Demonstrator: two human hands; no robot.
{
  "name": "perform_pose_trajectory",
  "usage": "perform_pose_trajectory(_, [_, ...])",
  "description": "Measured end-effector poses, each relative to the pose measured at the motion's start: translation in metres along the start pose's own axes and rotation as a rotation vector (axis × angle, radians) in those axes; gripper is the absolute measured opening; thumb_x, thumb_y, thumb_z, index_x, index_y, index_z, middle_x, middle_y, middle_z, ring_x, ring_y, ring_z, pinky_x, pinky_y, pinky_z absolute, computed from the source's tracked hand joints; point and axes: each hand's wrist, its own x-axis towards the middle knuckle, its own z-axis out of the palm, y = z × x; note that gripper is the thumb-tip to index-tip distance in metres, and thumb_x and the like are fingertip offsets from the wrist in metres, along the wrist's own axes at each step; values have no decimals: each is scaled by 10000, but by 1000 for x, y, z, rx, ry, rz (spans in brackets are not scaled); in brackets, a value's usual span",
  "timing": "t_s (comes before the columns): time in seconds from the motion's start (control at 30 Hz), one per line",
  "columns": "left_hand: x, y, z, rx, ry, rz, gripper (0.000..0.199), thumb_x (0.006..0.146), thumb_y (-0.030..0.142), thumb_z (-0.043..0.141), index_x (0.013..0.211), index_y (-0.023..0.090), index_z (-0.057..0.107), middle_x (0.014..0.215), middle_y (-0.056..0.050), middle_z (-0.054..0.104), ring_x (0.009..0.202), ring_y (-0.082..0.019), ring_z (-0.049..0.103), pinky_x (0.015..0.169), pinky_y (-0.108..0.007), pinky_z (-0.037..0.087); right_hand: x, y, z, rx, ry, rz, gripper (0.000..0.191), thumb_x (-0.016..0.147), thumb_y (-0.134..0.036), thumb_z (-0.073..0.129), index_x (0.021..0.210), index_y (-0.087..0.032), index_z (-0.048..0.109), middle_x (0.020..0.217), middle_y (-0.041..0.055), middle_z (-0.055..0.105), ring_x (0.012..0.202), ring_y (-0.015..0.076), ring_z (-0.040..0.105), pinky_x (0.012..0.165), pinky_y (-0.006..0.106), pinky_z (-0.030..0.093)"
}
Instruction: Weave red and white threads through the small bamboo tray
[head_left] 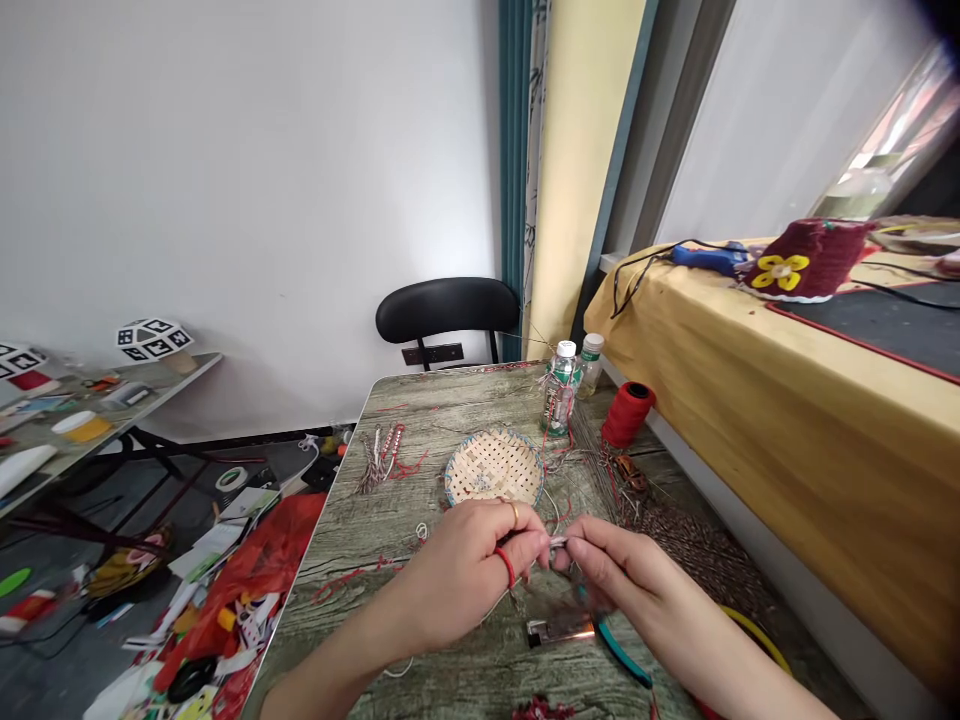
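Observation:
My left hand (484, 560), with a gold ring and a red band on its fingers, pinches a pale cord (556, 542) between thumb and fingertips. Close beside it, my right hand (619, 560) has its fingertips closed on the same cord. Both hands are over the wood-patterned table (420, 410), just in front of a round woven basket (495, 468). Below the hands lies a lighter (561, 630), and a teal-handled tool (624, 655) is partly hidden by my right hand.
Behind the basket stand a cord-wrapped bottle (559, 390) and another bottle (591, 365). A red thread spool (628, 413) is at the right. Braided cords (384, 452) lie at the left. A black chair (448, 310) stands beyond the table.

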Motion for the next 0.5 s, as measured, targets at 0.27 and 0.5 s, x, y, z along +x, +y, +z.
perform_pose_trajectory(0.27, [7,-28,32,-597,244,-206,145,756,225,571,863,138,615,776,-61,689,734,-152,608,678,-253,426,-1,12,10,656,87,261,321,777,-442,556,858,-133,589,504,-98,161,439,46,51,394,184,53])
perform_pose_trajectory(0.5, [-1,-32,48,-559,420,-228,97,734,254,613,738,158,630,748,-36,707,611,-130,590,546,-221,425,-4,15,23,749,194,227,386,688,-442,658,927,-141,615,493,-87,230,435,39,142,403,166,116])
